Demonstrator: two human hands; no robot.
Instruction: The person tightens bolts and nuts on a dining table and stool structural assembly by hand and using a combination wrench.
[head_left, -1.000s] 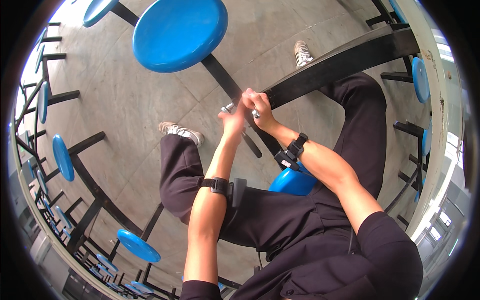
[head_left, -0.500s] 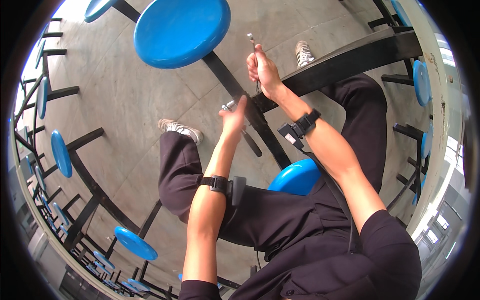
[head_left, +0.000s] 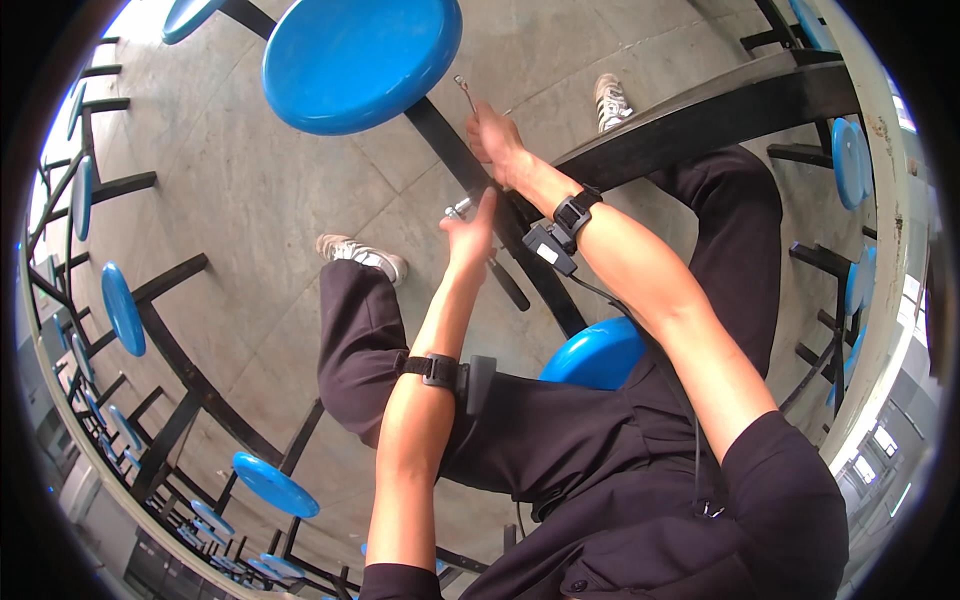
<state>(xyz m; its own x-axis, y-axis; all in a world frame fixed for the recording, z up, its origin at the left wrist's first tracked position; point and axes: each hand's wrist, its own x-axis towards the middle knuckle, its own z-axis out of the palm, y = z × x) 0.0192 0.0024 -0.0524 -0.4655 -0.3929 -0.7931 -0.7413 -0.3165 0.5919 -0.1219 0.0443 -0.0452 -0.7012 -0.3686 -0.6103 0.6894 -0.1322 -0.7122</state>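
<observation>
My left hand (head_left: pixel 468 238) is closed around a socket wrench beside the black metal beam (head_left: pixel 450 148). The tool's silver head shows past my thumb, and its dark handle (head_left: pixel 510 286) comes out below the hand. Just beyond it, my right hand (head_left: pixel 494 138) grips a thin metal spanner (head_left: pixel 463 88) whose silver end points up and to the left. That hand is above the joint where the beam meets a wider black crossbeam (head_left: pixel 715 122). The fingers hide the middle of both tools.
At the beam's far end stands a round blue stool seat (head_left: pixel 362 62); another blue seat (head_left: pixel 595 354) is near my lap. More blue stools (head_left: pixel 123 308) on black frames line the left and right sides. Straps with small dark devices circle both my forearms.
My right hand has moved left and slightly down, and the spanner in it now tips to the left. My left hand with the socket wrench has barely moved.
</observation>
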